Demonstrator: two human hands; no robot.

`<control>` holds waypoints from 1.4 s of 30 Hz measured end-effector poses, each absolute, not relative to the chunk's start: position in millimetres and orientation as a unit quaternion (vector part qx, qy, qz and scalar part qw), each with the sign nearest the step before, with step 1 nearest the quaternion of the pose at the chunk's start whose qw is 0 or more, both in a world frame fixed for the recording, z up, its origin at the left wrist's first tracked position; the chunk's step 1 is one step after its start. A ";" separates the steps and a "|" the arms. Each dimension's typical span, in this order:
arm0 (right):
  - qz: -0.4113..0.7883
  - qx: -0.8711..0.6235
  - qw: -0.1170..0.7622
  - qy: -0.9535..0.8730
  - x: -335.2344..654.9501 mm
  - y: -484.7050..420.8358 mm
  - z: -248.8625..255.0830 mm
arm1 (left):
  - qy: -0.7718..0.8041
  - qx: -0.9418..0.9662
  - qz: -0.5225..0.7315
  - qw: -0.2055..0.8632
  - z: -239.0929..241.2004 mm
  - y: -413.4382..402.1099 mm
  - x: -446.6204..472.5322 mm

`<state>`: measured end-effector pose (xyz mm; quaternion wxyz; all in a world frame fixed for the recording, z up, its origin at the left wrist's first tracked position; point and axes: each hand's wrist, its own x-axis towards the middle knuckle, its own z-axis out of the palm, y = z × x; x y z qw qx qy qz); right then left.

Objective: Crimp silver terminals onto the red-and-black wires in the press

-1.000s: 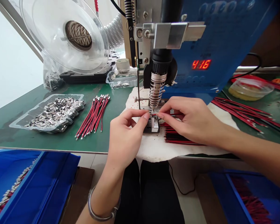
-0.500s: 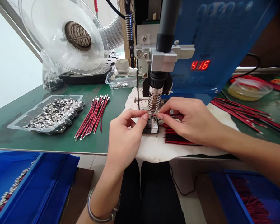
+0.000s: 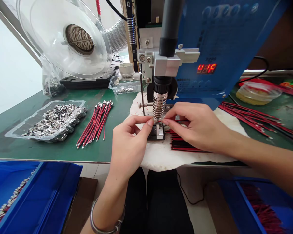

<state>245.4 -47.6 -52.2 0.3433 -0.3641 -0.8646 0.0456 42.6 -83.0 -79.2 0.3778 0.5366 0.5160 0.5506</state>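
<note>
My left hand point(image 3: 130, 139) is closed in a pinch at the left of the soldering machine's tip; what is between thumb and forefinger is too small to make out. Opposite it, my right hand point(image 3: 195, 125) pinches a red-and-black wire point(image 3: 183, 121), whose end lies under the tip. The spring-wrapped soldering head point(image 3: 159, 105) points down between both hands, just above a small metal fixture point(image 3: 159, 132). Below my right hand, a bundle of red and black wires point(image 3: 183, 144) rests on a white cloth point(image 3: 158, 159), partly hidden by that hand.
Left on the green table point(image 3: 48, 151) are a clear tray of metal connectors point(image 3: 56, 120) and a pile of wires with connectors point(image 3: 95, 123). Behind stands a clear round hood point(image 3: 48, 42). More wires point(image 3: 251, 118) lie right. Blue bins point(image 3: 58, 191) stand below the table edge.
The whole view has shifted slightly left. Both hands keep their pinches at the soldering tip, with hardly any movement relative to it.
</note>
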 end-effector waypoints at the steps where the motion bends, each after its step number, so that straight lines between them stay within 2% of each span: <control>1: 0.045 -0.362 0.344 -0.865 245.6 -47.8 -52.3 | 0.516 0.536 0.551 0.378 -79.2 -82.9 42.7; 28: 0.037 -0.360 0.338 -0.869 246.9 -47.5 -51.8 | 0.530 0.532 0.535 0.386 -76.4 -84.2 41.7; 42: 0.001 -0.286 0.325 -0.901 256.0 -41.4 -50.4 | 0.521 0.548 0.537 0.374 -73.1 -86.1 40.3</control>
